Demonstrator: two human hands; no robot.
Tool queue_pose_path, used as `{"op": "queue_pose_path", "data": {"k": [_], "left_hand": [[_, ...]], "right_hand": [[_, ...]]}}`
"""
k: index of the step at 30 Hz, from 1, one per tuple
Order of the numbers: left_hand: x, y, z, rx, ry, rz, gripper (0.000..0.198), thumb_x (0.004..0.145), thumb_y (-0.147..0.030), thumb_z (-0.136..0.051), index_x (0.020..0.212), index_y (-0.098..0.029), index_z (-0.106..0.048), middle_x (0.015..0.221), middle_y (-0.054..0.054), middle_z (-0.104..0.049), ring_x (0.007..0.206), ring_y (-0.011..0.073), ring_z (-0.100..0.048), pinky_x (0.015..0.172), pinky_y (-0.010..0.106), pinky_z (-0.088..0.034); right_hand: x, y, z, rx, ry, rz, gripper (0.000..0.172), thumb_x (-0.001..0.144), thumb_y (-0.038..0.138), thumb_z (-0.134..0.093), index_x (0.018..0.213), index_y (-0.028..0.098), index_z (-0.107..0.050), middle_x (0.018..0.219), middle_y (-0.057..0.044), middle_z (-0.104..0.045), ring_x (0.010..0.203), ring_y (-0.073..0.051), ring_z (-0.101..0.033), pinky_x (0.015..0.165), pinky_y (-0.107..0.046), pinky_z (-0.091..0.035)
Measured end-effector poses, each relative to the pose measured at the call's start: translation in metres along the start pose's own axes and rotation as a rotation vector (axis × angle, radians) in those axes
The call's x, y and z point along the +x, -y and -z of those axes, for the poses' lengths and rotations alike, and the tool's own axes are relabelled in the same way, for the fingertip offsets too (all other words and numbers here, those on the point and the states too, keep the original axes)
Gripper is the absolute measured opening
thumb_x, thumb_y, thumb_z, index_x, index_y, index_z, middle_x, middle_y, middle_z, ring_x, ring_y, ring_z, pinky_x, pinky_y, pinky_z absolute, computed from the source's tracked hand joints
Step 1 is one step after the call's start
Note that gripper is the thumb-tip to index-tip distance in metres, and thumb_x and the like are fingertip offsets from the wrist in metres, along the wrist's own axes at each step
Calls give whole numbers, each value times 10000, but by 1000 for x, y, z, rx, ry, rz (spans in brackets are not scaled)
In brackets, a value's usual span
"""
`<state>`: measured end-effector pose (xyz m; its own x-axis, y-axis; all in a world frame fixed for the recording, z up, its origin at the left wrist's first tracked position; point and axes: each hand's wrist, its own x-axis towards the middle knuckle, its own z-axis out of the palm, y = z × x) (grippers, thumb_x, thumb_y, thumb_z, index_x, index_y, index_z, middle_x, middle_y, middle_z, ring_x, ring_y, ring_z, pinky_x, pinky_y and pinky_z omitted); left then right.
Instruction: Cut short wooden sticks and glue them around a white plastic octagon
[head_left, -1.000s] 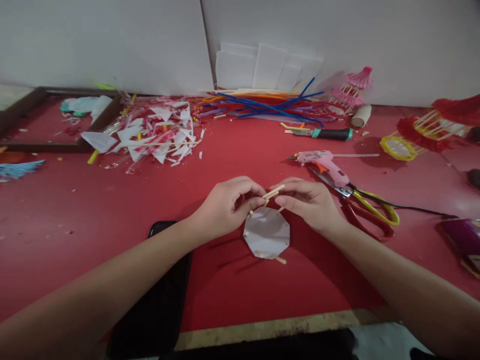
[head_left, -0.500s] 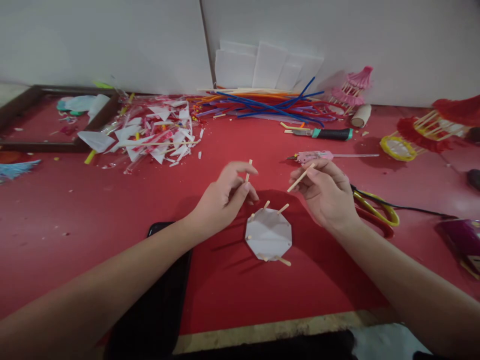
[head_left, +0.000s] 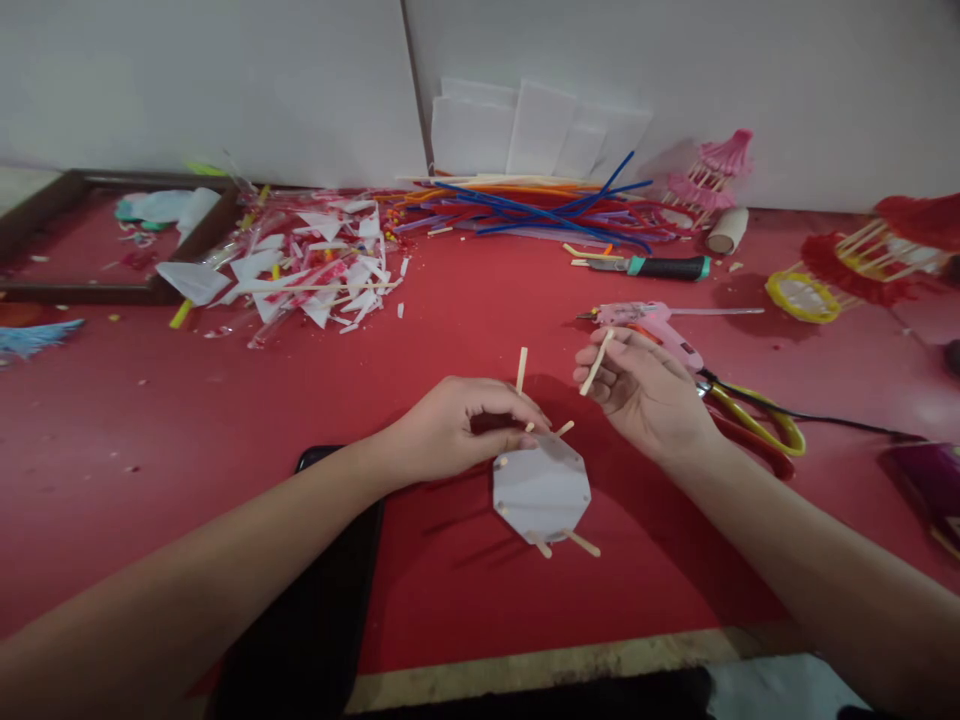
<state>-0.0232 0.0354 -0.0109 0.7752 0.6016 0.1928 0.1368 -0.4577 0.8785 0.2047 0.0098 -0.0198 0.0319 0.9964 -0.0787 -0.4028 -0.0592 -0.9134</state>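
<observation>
A white octagonal board (head_left: pixel 541 490) with short wooden sticks around its edge sits in front of me. My left hand (head_left: pixel 472 430) is closed on its upper left rim, the thumb close to one of the upright sticks. Another pale stick (head_left: pixel 522 370) juts up behind those fingers; whether they hold it I cannot tell. Just to the upper right, my right hand (head_left: pixel 649 385) pinches a short wooden stick (head_left: pixel 598 362) between thumb and fingers, apart from the board. A pink glue gun (head_left: pixel 660 325) lies just beyond the right hand.
Scissors (head_left: pixel 780 425) lie right of my right hand, and a utility knife (head_left: pixel 667 267) farther back. A black phone (head_left: pixel 307 600) is under my left forearm. Scraps (head_left: pixel 322 265), pipe cleaners (head_left: pixel 540 210) and a red lantern-like model (head_left: pixel 862 255) stand along the back.
My left hand has come down from above the board onto its upper rim. The board has shifted slightly toward me and tilted. The right hand's stick has turned steeper.
</observation>
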Motion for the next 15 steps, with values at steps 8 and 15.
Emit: {"op": "queue_pose_path", "data": {"k": [8,15], "left_hand": [[-2,-1,4,142,-252,87,76,883,-243,-694,898,-187,-744,878,24,-776,783,127,-711,721,203,-531],[-6,-1,3,138,-162,79,96,853,-244,-729,934,-196,-714,915,21,-762,814,133,-705,740,222,-536]], "right_hand": [[-9,1,7,-486,81,306,59,848,226,-712,894,236,-677,840,1,-742,773,-138,-718,748,-294,-614],[-11,-2,15,-744,93,453,93,841,217,-731,927,242,-705,874,-13,-754,797,-149,-721,774,-293,-618]]}}
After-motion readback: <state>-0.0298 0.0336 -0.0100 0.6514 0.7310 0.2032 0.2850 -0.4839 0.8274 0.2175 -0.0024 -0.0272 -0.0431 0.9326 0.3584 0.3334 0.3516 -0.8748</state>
